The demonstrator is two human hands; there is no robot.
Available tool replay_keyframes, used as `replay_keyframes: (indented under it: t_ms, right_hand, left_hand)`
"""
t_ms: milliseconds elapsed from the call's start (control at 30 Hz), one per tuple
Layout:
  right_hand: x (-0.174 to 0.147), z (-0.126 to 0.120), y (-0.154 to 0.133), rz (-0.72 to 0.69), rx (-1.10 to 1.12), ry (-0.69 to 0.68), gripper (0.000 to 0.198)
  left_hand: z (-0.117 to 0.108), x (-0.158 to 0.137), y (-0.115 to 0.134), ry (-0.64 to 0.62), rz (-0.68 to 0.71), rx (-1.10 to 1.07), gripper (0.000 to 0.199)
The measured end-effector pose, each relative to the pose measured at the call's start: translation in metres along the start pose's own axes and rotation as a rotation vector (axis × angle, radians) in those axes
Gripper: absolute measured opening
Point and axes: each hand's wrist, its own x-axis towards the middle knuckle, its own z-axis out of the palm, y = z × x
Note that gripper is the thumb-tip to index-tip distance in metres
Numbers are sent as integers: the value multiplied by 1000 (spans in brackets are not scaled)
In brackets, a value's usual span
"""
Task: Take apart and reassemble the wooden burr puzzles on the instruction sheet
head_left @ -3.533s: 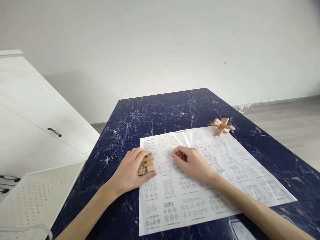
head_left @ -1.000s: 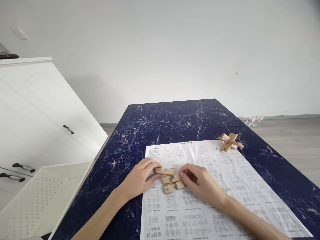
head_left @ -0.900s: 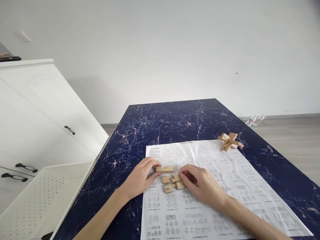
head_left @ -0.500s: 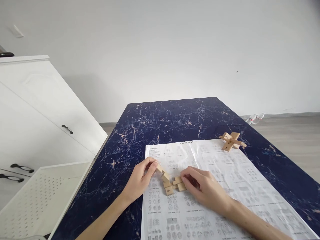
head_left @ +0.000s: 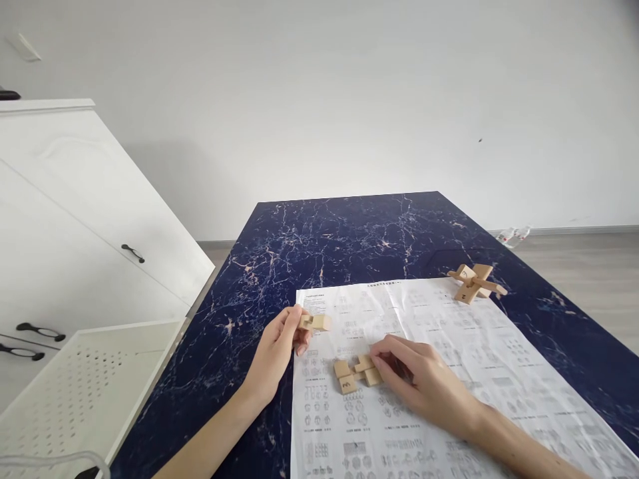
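Observation:
My left hand pinches a notched wooden puzzle piece above the sheet's left edge. Lower and to the right, a cluster of joined wooden blocks, one marked with a 3, is over the printed sheet. The fingers of my right hand close on the right end of this cluster and partly hide it. Beneath both hands spreads the creased instruction sheet, covered in small diagrams.
At the sheet's far right corner rests an assembled wooden puzzle with numbered pieces. The dark blue marbled table extends toward the wall. A white cabinet is on the left, and clear bottles stand on the floor at right.
My left hand has lifted its piece up and left, away from the block cluster, and turned it level. My right hand still holds the cluster. The view has shifted slightly.

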Motion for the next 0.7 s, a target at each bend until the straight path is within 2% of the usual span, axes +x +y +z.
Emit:
replay_keyframes:
  t_ms: [200, 433, 700]
  right_hand:
    - [-2, 0, 1, -49, -29, -43, 19]
    - [-4, -1, -1, -191, -127, -110, 19]
    - [-5, 1, 4, -232, -197, -115, 23]
  left_hand:
    - [-3, 1, 1, -25, -70, -102, 44]
    - [-4, 3, 3, -24, -68, -67, 53]
    - [-4, 3, 0, -6, -67, -31, 47]
